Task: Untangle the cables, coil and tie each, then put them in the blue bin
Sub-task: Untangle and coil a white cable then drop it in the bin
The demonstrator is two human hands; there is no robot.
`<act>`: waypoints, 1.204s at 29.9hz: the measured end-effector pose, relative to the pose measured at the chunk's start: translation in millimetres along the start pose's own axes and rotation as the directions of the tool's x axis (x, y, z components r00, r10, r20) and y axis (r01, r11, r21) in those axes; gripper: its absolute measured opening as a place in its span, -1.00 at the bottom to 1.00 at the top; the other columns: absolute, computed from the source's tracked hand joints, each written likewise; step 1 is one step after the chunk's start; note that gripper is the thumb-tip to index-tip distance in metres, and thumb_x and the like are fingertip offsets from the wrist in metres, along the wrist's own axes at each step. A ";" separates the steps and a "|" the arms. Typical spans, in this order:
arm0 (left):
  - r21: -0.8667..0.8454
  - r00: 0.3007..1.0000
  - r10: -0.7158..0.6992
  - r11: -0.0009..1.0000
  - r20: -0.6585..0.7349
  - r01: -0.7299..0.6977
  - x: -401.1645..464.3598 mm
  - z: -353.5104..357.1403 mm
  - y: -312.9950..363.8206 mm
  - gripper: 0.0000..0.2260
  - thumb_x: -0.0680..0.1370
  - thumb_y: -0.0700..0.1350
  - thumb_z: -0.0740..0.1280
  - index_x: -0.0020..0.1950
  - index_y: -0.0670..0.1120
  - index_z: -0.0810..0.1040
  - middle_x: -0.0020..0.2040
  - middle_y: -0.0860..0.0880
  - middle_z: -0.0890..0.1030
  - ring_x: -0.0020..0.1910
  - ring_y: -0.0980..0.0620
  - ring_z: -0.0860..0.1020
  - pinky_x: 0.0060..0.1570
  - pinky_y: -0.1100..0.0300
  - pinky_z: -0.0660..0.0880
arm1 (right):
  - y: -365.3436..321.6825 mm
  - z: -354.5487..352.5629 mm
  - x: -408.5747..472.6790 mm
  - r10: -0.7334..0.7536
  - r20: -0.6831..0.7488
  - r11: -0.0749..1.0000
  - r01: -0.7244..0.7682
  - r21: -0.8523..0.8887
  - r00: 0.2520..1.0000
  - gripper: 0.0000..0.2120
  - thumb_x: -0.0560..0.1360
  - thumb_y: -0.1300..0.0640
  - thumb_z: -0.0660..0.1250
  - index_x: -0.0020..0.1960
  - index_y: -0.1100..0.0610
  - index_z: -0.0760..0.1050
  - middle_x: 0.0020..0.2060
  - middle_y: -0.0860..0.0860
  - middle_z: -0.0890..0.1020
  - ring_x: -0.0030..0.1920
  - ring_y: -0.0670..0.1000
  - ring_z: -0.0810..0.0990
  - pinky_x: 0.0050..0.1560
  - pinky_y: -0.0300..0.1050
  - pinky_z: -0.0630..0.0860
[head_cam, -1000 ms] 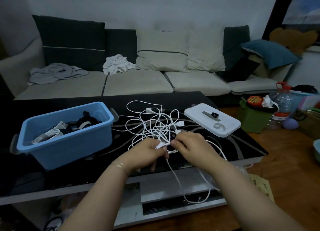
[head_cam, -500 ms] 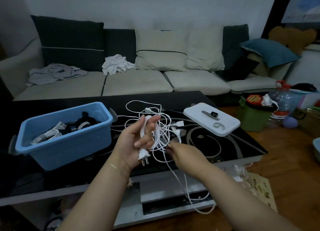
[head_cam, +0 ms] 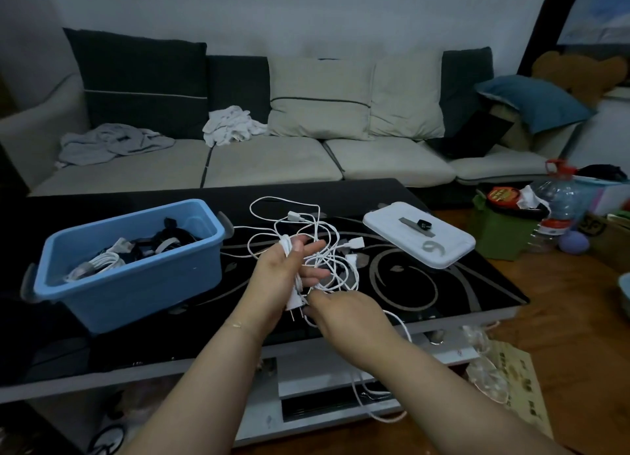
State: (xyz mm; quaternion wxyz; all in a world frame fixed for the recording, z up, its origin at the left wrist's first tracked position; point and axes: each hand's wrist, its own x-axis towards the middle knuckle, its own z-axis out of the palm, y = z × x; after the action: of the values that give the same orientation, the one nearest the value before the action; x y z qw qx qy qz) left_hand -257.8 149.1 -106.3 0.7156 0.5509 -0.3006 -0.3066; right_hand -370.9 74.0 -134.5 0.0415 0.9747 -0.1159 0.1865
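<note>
A tangle of white cables (head_cam: 324, 246) lies on the black glass table (head_cam: 443, 284), partly lifted. My left hand (head_cam: 276, 280) is raised over the table with loops of white cable wound around its fingers; a white two-pin plug (head_cam: 294, 301) hangs below its palm. Just right of the plug, my right hand (head_cam: 344, 313) pinches a white strand that trails off the table's front edge toward the floor. The blue bin (head_cam: 136, 284) stands at the left with several coiled black and white cables inside.
A white bin lid (head_cam: 419, 240) with a small black item and ties on it lies at the table's right. A sofa with cushions and clothes runs behind. Bottles, a green box and bags crowd the floor at right. A paper sheet lies by the table's front corner.
My left hand rose from the table with the plug end and cable wound over its fingers. My right hand dropped lower and closer to the plug, holding the trailing strand.
</note>
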 end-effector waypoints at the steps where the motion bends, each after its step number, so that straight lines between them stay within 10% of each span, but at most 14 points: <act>1: 0.082 1.000 0.024 0.996 -0.003 -0.024 1.0 -0.5 -2.1 -0.83 0.68 -0.15 0.09 0.22 -0.13 0.40 0.10 -0.01 0.63 -0.35 0.08 0.65 -0.37 0.31 0.52 | -1.5 2.2 -2.1 -0.008 -0.004 0.998 0.008 0.056 1.000 -0.70 0.49 -0.06 0.12 -0.27 0.10 0.45 -0.52 0.03 0.54 -0.50 0.10 0.53 -0.49 -0.16 0.16; 5: 0.484 0.991 0.133 0.866 0.013 -0.122 8.7 -13.6 -13.4 -0.84 0.64 -0.06 0.18 0.21 0.00 0.40 0.05 0.06 0.65 -0.26 0.06 0.68 -0.11 0.07 0.61 | 2.7 -4.6 -6.0 0.042 -0.034 0.964 -0.032 0.265 0.999 -0.73 0.61 -0.08 0.14 0.01 0.09 0.48 -0.15 0.08 0.64 -0.10 0.15 0.55 -0.23 -0.09 0.18; 11: 0.851 0.983 0.085 0.491 0.165 -0.186 0.9 -7.5 -8.2 -0.56 0.61 0.23 0.01 0.04 -0.05 0.51 -0.19 -0.01 0.67 -0.18 0.02 0.63 0.00 0.00 0.51 | 21.5 -21.0 -4.5 0.224 0.140 0.757 -0.263 0.598 0.965 -0.88 0.58 -0.01 0.24 -0.08 -0.03 0.51 -0.20 -0.10 0.63 -0.18 -0.07 0.56 -0.15 -0.05 0.48; 17: 0.716 0.925 -0.253 0.698 0.283 -0.028 -14.8 3.5 5.6 -0.63 0.55 0.19 0.26 -0.13 -0.13 0.48 -0.53 -0.04 0.43 -0.63 0.09 0.35 -0.62 0.35 0.24 | 46.0 -26.7 1.3 0.433 0.087 0.599 -0.358 0.716 0.897 -0.80 0.43 -0.04 0.42 -0.26 0.04 0.50 -0.37 -0.03 0.59 -0.32 -0.06 0.51 -0.21 -0.02 0.46; 26: 0.155 0.855 -0.183 0.980 0.485 0.122 -10.6 0.0 0.0 -0.63 0.58 0.05 0.19 -0.02 -0.24 0.59 -0.60 0.03 0.23 -0.68 0.15 0.18 -0.59 0.34 0.12 | 39.3 -17.5 6.9 0.403 0.096 0.371 -0.258 0.892 0.910 -0.78 0.59 0.14 0.25 -0.24 0.08 0.44 -0.54 -0.18 0.47 -0.50 -0.23 0.37 -0.39 -0.37 0.32; 32: -0.290 0.914 -0.150 0.918 0.377 0.271 -10.6 9.7 -1.4 -0.60 0.52 0.03 0.17 -0.05 -0.25 0.64 -0.44 -0.02 0.59 -0.71 0.23 0.17 -0.62 0.38 0.12 | 31.0 -6.2 9.1 0.394 0.173 0.315 -0.309 0.897 0.903 -0.71 0.64 0.13 0.14 -0.14 -0.11 0.53 -0.50 -0.11 0.42 -0.45 -0.10 0.35 -0.42 -0.18 0.33; 36: -0.428 0.952 -0.118 0.873 0.281 0.234 -10.3 13.0 4.3 -0.71 0.51 -0.15 0.20 0.04 -0.30 0.61 -0.13 -0.15 0.70 -0.67 0.22 0.20 -0.54 0.41 0.14 | 27.1 -7.6 9.5 0.336 0.261 0.463 -0.400 0.791 0.905 -0.82 0.64 0.11 0.12 -0.02 -0.11 0.44 -0.48 -0.12 0.55 -0.50 -0.19 0.45 -0.31 -0.17 0.42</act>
State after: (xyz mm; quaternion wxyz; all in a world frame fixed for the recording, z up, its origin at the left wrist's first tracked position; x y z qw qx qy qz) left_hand -273.8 150.1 -100.4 0.7508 0.3504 -0.2548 -0.4987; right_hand -371.5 46.8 -122.9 -0.4678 0.8340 -0.2226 0.1898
